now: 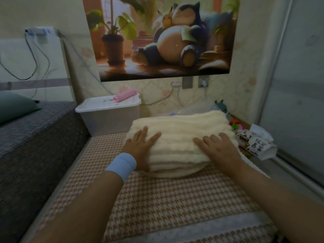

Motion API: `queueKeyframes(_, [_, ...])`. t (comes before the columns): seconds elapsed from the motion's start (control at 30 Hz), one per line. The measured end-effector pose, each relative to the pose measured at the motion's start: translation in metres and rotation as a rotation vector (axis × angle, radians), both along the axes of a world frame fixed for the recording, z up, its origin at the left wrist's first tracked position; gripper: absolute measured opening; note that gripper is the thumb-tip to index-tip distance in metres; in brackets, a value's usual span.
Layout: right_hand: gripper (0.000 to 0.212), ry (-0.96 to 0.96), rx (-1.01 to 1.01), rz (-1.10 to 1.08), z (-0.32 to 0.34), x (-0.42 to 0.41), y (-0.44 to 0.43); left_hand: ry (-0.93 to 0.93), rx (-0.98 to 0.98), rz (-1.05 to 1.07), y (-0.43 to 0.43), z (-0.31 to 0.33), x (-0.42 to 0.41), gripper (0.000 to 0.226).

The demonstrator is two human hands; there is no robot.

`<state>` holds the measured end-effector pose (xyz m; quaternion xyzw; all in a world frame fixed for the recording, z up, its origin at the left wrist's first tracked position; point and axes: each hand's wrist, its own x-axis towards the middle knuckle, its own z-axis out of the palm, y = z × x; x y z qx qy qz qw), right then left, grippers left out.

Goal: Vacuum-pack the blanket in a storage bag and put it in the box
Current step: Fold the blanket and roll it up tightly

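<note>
On the houndstooth mat [175, 199], the folded blanket [180, 130] lies under the spread fingers [154, 135] of both hands.

A cartoon poster [164, 37] hangs above 2 wall plates [203, 81], and a green pillow [14, 106] (partly cropped) lies on the grey bed [35, 134].

Top of the poster [164, 37] beyond the upper edge; plush toy [220, 106] and clear bag [192, 109] half behind the blanket [178, 130].

We are looking at the cream ribbed blanket [178, 130] lying folded in a thick stack on the houndstooth mat [157, 199]; the lidded, translucent white box [108, 118] is sitting just behind its left corner.
</note>
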<state>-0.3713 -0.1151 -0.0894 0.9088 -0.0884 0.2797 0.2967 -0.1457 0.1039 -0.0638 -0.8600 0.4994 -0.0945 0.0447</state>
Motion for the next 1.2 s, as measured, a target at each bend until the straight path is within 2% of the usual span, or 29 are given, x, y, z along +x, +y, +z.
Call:
queueKeyframes(0.1, [0.070, 0.049, 0.088, -0.119, -0.005, -0.037, -0.029, 0.037, -0.079, -0.075, -0.026, 0.000, -0.028, 0.120])
queueKeyframes(0.17, [0.096, 0.256, 0.214, -0.234, -0.005, -0.052, -0.036, 0.149, -0.124, -0.097, -0.048, -0.005, -0.049, 0.107])
queueKeyframes(0.27, [0.096, 0.449, 0.383, -0.309, 0.012, -0.052, -0.029, 0.267, -0.172, -0.043, -0.065, -0.009, -0.056, 0.087])
queueKeyframes(0.3, [0.095, 0.438, 0.444, -0.316, 0.020, -0.047, -0.024, 0.313, -0.193, -0.010, -0.067, -0.008, -0.054, 0.080])
queueKeyframes(0.33, [0.085, 0.401, 0.483, -0.327, 0.028, -0.039, -0.016, 0.340, -0.198, 0.019, -0.067, -0.007, -0.051, 0.074])
queueKeyframes(0.4, [0.057, 0.287, 0.522, -0.327, 0.040, -0.018, -0.006, 0.302, -0.126, 0.057, -0.068, -0.008, -0.048, 0.064])
queueKeyframes(0.5, [0.045, 0.141, 0.445, -0.269, 0.045, 0.018, 0.000, 0.191, -0.046, 0.109, -0.070, -0.018, -0.049, 0.057])
queueKeyframes(0.57, [0.054, 0.109, 0.515, -0.207, 0.043, 0.040, -0.003, 0.117, -0.075, 0.114, -0.071, -0.023, -0.049, 0.054])
queueKeyframes(0.63, [0.072, 0.228, 0.658, -0.233, 0.032, 0.057, -0.007, 0.034, -0.087, 0.128, -0.070, -0.022, -0.046, 0.051])
queueKeyframes(0.73, [0.071, 0.380, 0.674, -0.325, 0.007, 0.073, -0.009, -0.116, -0.101, 0.156, -0.076, -0.011, -0.037, 0.046])
queueKeyframes(0.8, [0.071, 0.377, 0.650, -0.338, -0.002, 0.078, -0.008, -0.140, -0.250, 0.062, -0.091, 0.000, -0.025, 0.042])
queueKeyframes(0.83, [0.071, 0.357, 0.631, -0.340, -0.005, 0.079, -0.008, -0.110, -0.333, -0.016, -0.100, 0.003, -0.019, 0.042])
queueKeyframes(0.9, [0.072, 0.315, 0.605, -0.343, -0.009, 0.080, -0.009, -0.002, -0.333, -0.097, -0.116, -0.003, -0.006, 0.046])
queueKeyframes(1.0, [0.073, 0.288, 0.607, -0.324, -0.017, 0.082, -0.009, 0.280, -0.159, 0.060, -0.121, -0.045, 0.009, 0.052])
queueKeyframes(1.1, [0.073, 0.262, 0.566, -0.296, -0.026, 0.088, -0.008, 0.488, -0.205, 0.178, -0.116, -0.071, 0.017, 0.052])
queueKeyframes(1.2, [0.072, 0.279, 0.587, -0.303, -0.027, 0.091, -0.009, 0.611, -0.222, 0.256, -0.108, -0.068, 0.026, 0.072])
